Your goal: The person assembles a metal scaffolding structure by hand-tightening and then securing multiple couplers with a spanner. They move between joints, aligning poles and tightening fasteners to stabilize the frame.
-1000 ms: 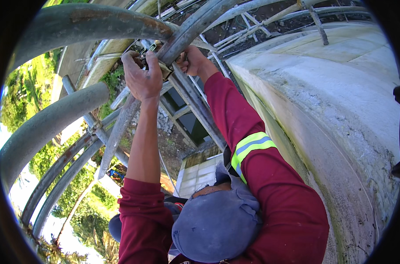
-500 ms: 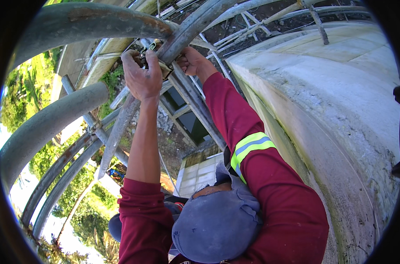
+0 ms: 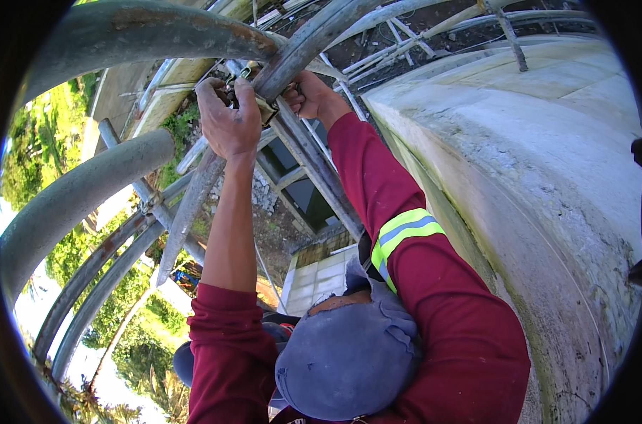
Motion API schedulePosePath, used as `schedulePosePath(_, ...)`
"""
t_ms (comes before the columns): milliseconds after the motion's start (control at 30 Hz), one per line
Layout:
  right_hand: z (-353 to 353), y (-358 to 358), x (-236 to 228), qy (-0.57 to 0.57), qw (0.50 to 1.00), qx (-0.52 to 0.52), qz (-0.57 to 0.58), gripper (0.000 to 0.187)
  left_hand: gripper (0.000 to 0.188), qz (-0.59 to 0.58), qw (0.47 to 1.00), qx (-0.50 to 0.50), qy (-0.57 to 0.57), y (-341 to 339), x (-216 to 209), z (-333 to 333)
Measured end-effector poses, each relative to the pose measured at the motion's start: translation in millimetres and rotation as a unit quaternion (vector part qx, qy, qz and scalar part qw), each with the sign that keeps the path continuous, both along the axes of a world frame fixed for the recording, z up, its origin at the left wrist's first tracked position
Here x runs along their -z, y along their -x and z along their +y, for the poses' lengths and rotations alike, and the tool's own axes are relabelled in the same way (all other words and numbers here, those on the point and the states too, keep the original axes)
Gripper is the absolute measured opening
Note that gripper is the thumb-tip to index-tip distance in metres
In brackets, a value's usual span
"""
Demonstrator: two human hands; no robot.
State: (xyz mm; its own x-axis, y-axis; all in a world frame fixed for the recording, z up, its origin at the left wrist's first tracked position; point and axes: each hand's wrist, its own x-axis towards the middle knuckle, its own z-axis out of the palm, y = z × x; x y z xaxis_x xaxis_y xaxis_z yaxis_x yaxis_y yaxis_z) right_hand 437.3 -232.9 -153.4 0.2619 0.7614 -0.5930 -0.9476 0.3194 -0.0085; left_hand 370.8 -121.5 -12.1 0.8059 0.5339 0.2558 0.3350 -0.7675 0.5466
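My left hand [image 3: 230,127] is raised to a joint of grey scaffold tubes, thumb and fingers closed round a metal scaffold coupler [image 3: 267,112]. The coupler sits under a slanting tube [image 3: 308,44] and is partly covered by my fingers. On the other side of that tube is my right hand [image 3: 317,97], its fingers curled in close to the joint. The tube hides part of them, and I cannot see what they grip. Another long tube [image 3: 319,173] runs down from the joint between my arms.
A thick tube [image 3: 158,32] crosses the upper left, with a second curved tube [image 3: 88,187] below it. To the right stretches a pale concrete surface [image 3: 505,134] with a steep edge. Ground lies far below. Rounded grey-blue cloth [image 3: 349,353] with a ragged edge sits between my forearms.
My right wrist has shifted very slightly to the right beside the tube. The left hand keeps its hold on the coupler.
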Motion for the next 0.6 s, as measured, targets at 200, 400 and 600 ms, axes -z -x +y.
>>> schedulePosePath(200,-1.2,1.1,4.0,0.023,1.0,0.005,-0.007,0.026,0.034,0.001,1.0,0.006,-0.011,-2.6,0.5,-3.0)
schedulePosePath(400,-14.7,-5.2,21.4,-0.041,0.998,0.024,0.027,0.024,0.033,-0.008,1.0,0.015,-0.013,-8.2,-2.2,-12.8)
schedulePosePath(600,-5.7,-5.5,9.0,0.006,1.0,0.0,-0.008,0.027,0.027,-0.025,0.999,-0.006,0.03,-4.8,2.4,-5.3)
